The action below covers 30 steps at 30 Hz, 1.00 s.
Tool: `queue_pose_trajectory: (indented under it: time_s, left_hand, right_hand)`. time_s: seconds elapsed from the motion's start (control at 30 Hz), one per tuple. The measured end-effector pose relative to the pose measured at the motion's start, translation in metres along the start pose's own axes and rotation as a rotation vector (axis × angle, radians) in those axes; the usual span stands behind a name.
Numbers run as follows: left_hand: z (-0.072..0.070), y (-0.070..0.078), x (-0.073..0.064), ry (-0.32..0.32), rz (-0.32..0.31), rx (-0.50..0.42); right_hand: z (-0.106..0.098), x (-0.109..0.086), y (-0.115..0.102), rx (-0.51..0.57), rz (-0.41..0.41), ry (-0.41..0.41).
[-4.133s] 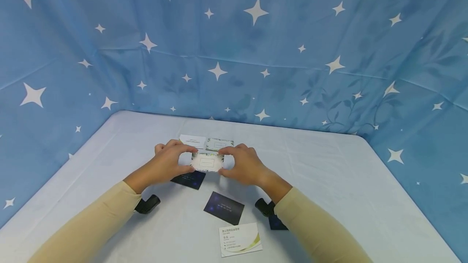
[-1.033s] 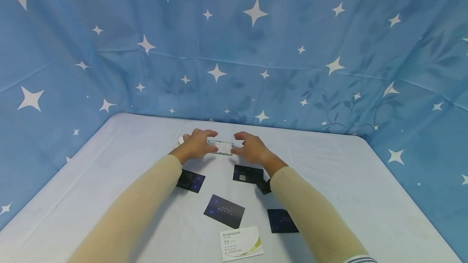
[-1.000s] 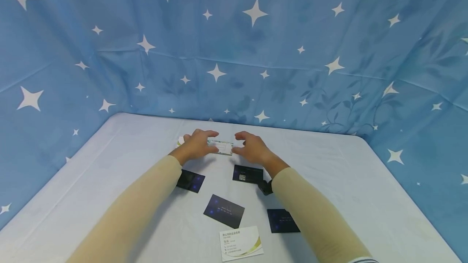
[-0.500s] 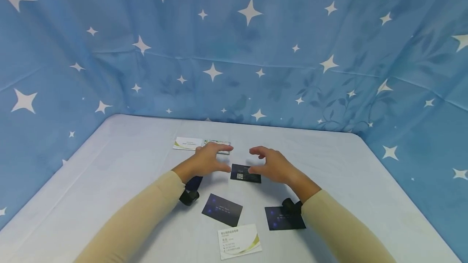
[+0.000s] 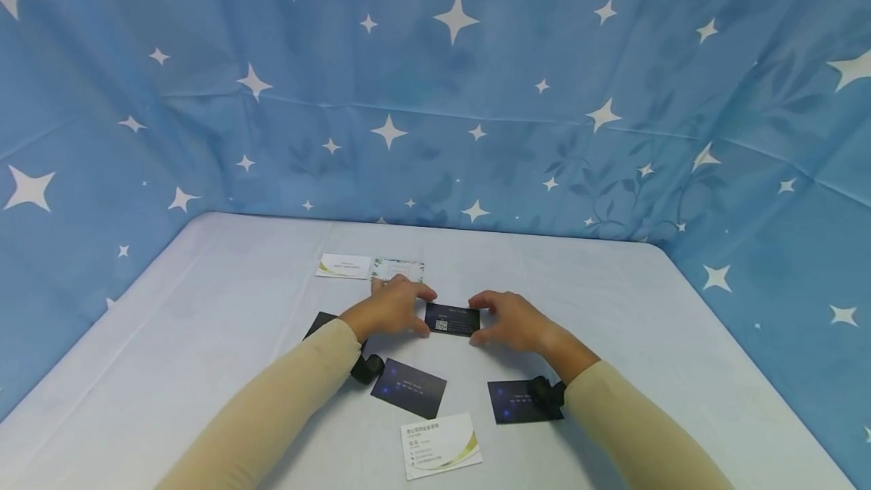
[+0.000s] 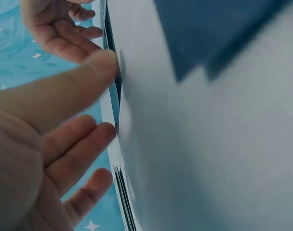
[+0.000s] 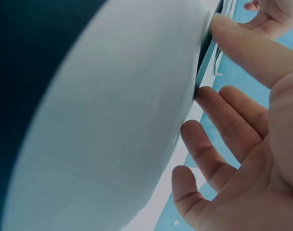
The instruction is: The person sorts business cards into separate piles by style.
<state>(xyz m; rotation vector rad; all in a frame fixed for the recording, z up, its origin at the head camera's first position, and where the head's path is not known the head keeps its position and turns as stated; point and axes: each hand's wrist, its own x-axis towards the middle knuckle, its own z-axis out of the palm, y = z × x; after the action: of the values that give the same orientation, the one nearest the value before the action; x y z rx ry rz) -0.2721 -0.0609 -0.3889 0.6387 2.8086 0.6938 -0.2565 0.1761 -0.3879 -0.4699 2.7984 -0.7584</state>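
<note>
A black business card (image 5: 452,320) with a QR code lies between both hands in the head view. My left hand (image 5: 389,308) has thumb and fingertips at its left edge. At the right edge, the thumb and fingers of my right hand (image 5: 513,321) pinch it the same way. Both wrist views show the card edge-on, close over the white tablecloth, thumb and fingertips against it. Behind the left hand lies a floral-bordered white card (image 5: 398,269), partly hidden. A white card with a gold-green corner (image 5: 343,265) sits beside that one.
Nearer the front are a dark blue card (image 5: 410,389), a white card with gold curves (image 5: 441,446) and another dark card (image 5: 520,402) under the right wrist camera (image 5: 544,392). The left sleeve partly covers one more dark card (image 5: 318,322). A blue star-patterned curtain stands behind.
Earlier both hands held a floral white card, then were at the floral card at the back. They have since come nearer and right, lowered, and closed in on the black card's two ends.
</note>
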Motion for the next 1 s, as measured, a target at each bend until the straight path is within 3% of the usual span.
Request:
queue_pose_trajectory:
  time_s: [0.23,0.43,0.67,0.87,1.0]
  left_hand:
    - [0.003,0.000,0.003,0.018,0.010,0.019]
    - [0.006,0.001,0.006,0.021,-0.019,-0.016]
    - [0.007,0.003,0.009,0.022,-0.011,-0.043]
    - [-0.005,0.005,0.012,0.020,-0.004,-0.017]
    - [-0.017,0.005,0.021,0.020,-0.002,0.004]
  right_hand:
    - [0.002,0.002,0.004,-0.021,0.000,0.020]
    - [0.002,0.003,0.006,-0.017,0.031,0.030]
    - [-0.002,0.006,0.009,-0.006,0.032,0.030]
    - [-0.013,0.011,0.007,-0.018,-0.027,0.030]
    - [-0.024,0.021,0.005,-0.028,-0.048,0.051]
